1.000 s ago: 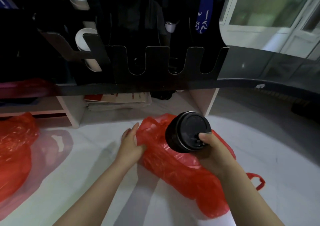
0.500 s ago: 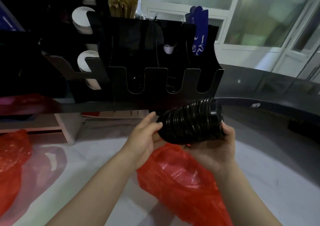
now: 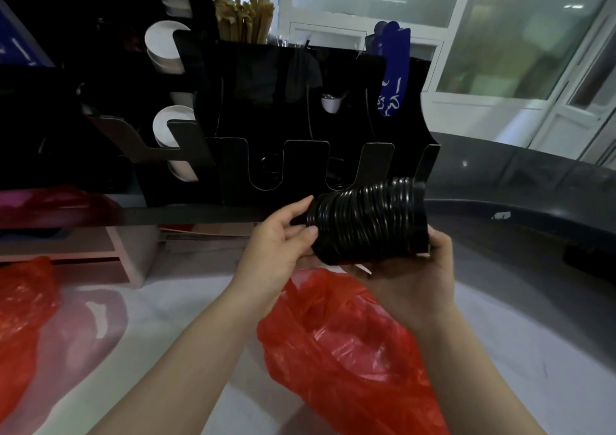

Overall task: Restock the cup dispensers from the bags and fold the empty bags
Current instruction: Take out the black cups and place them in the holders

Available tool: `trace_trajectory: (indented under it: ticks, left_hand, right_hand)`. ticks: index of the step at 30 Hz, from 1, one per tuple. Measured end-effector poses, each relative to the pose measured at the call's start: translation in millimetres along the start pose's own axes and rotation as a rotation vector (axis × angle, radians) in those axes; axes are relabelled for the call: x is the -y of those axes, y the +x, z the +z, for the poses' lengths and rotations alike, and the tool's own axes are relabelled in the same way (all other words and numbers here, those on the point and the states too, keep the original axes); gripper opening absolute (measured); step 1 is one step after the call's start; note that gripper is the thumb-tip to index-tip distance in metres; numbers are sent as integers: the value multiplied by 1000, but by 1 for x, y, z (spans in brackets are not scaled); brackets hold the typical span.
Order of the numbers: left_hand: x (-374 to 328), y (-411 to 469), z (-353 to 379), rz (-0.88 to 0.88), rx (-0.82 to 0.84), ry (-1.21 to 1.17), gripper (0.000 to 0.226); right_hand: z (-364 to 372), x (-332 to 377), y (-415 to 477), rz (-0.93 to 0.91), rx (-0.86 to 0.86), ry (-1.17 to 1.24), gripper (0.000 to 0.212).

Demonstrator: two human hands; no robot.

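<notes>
A stack of black cup lids (image 3: 370,221) lies sideways between my hands, just in front of the black dispenser rack (image 3: 300,128). My left hand (image 3: 276,244) grips the stack's left end with thumb and fingers curled round it. My right hand (image 3: 416,278) cradles the stack from below and from the right end, fingers wrapped behind it. A crumpled red plastic bag (image 3: 350,351) lies on the white counter beneath my hands. The rack's U-shaped front slots (image 3: 266,168) show dark lids inside.
White lids or cups (image 3: 163,48) fill the rack's left columns. Wooden stirrers (image 3: 243,18) and a blue packet (image 3: 393,71) stand on top. Another red bag (image 3: 23,328) lies at the far left. A grey curved counter edge (image 3: 533,184) runs to the right.
My right hand lifted the lid stack out of the red bag and turned it sideways. My left hand left the bag and took hold of the stack's left end. The stack rose toward the rack.
</notes>
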State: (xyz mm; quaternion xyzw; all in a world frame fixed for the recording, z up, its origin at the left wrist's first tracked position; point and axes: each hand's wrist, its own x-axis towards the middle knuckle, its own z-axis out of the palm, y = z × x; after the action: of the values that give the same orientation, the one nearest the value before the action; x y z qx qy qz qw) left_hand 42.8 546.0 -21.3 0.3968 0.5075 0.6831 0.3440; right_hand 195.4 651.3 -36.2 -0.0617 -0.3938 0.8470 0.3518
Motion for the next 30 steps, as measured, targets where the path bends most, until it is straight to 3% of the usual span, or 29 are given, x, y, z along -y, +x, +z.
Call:
trace_trajectory:
  ticks: [7,13,18,22,27,30]
  left_hand:
    - [-16,13,4,95,16,30,39]
    - [-51,45,25,181,75,188,56]
    - [-83,86,49,151,69,63,69]
    - [-95,116,61,120,104,-18,59]
    - [-98,151,78,68,137,-5,55]
    - [-98,165,89,88,198,181,48]
  right_hand:
    - [16,4,4,-87,-146,30,48]
    - [35,44,26,-252,-219,-55,38]
    - [54,93,43,-565,-252,-412,38]
    - [65,127,61,-624,-248,-536,31]
    - [53,147,84,-733,-354,-1073,99]
    - [34,162,97,-753,-383,-1230,104]
